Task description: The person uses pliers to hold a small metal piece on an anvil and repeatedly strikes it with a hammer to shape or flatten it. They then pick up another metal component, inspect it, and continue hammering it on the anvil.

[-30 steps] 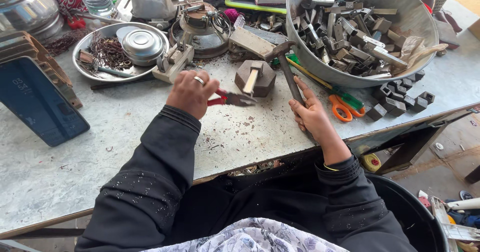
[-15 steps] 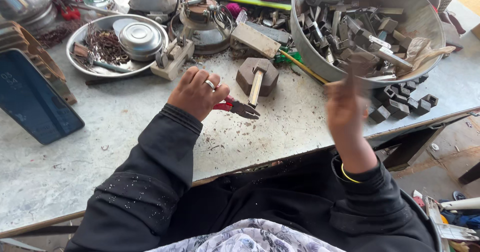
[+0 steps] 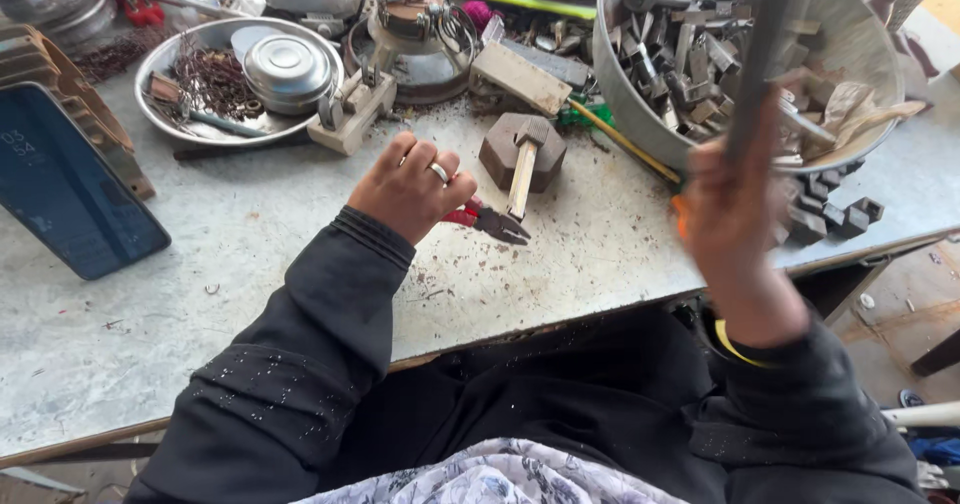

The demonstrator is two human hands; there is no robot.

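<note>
My left hand (image 3: 412, 186), a ring on one finger, rests on the grey worktable (image 3: 250, 264) and grips red-handled pliers (image 3: 490, 221) whose jaws point right. Just beyond the jaws stands a dark block with a pale strip set upright in it (image 3: 522, 154). My right hand (image 3: 730, 199) is raised above the table edge, blurred, and holds a long grey metal bar (image 3: 770, 34) that reaches up past the top of the view.
A large metal basin (image 3: 880, 54) of grey metal pieces sits at the back right, with small dark blocks (image 3: 835, 219) beside it. A round metal tray (image 3: 170, 124) with a lidded tin and wire bits is at back left. A blue flat case (image 3: 65, 199) lies far left.
My right hand has lifted from the table beside the block, swinging the metal bar up high. My left hand has stayed on the pliers.
</note>
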